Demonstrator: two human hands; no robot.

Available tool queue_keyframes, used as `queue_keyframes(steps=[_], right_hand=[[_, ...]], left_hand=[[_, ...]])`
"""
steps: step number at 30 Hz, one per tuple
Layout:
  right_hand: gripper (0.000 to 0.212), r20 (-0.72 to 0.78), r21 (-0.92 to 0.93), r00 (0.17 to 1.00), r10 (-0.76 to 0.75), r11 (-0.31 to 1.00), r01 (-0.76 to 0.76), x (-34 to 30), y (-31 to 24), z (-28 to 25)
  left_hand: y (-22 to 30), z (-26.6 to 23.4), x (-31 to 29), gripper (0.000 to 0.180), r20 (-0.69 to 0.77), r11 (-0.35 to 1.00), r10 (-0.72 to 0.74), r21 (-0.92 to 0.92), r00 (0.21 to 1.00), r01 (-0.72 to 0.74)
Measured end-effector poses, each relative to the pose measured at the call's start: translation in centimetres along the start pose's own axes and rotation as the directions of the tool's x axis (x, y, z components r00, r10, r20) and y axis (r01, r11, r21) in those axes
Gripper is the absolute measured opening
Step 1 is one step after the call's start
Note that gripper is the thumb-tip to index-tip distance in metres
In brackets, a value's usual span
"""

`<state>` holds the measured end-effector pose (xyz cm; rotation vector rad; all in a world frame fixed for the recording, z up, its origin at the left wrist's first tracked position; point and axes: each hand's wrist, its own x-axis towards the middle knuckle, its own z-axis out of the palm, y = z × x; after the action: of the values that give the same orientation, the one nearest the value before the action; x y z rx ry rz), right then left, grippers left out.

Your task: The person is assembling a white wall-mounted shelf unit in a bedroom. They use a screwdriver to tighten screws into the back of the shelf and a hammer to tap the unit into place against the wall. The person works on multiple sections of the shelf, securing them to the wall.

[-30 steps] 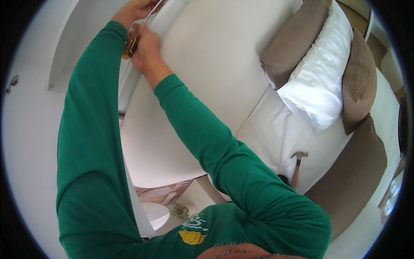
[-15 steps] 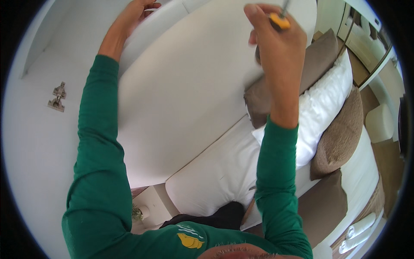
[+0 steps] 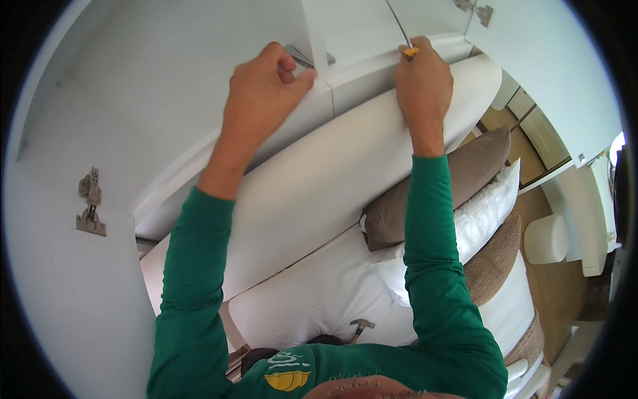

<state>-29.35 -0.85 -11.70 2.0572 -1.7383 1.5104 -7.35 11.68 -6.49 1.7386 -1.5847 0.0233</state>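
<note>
My right hand [image 3: 425, 83] is closed round the handle of a screwdriver [image 3: 401, 25]; an orange end of the handle and the long thin shaft show, the shaft pointing up into the white cabinet. To its left, my left hand [image 3: 262, 86] is raised at the cabinet's front edge with fingers curled and thumb towards the index finger. A small flat metal piece [image 3: 300, 57] shows just behind those fingers, beside the upright divider [image 3: 315, 40]. Whether my fingers grip it is hidden.
Metal hinges sit on the left white panel [image 3: 92, 199] and the upper right door [image 3: 551, 73]. Below the cabinet is a padded cream headboard [image 3: 319, 173]. Brown pillows [image 3: 432, 193], a white pillow [image 3: 488, 199] and a hammer [image 3: 361, 326] lie on the bed.
The view has shifted, showing more of the cabinet inside. My left hand has moved rightward from the cabinet's left part to the divider. The screwdriver, still in my right hand, is now at the cabinet.
</note>
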Motion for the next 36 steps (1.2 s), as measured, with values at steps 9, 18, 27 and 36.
queue_keyframes(steps=[9, 18, 27, 36], right_hand=[[0.023, -0.001, -0.07, 1.0, 0.022, 0.997, -0.022, 0.3, -2.4, 0.2], [0.018, -0.074, -0.075, 0.997, -0.012, 0.997, 0.007, 0.0, -1.9, 1.1], [0.019, -0.079, -0.167, 0.994, -0.079, 0.984, 0.065, -0.7, -1.9, 1.4], [0.018, -0.088, -0.147, 0.993, -0.081, 0.987, 0.068, -0.9, -2.1, 1.5]], left_hand=[[-1.4, 0.4, 1.0, 0.033, 0.017, 0.983, 0.182, -0.009, 0.983, -0.182], [-2.3, -0.2, 0.7, 0.025, 0.081, 0.987, 0.161, -0.003, 0.984, -0.161], [-6.0, -1.0, 2.5, 0.04, 0.013, 0.985, 0.159, 0.065, 0.987, -0.16], [-5.3, -4.3, 3.6, 0.038, 0.322, 0.943, -0.124, -0.257, 0.939, 0.213]])
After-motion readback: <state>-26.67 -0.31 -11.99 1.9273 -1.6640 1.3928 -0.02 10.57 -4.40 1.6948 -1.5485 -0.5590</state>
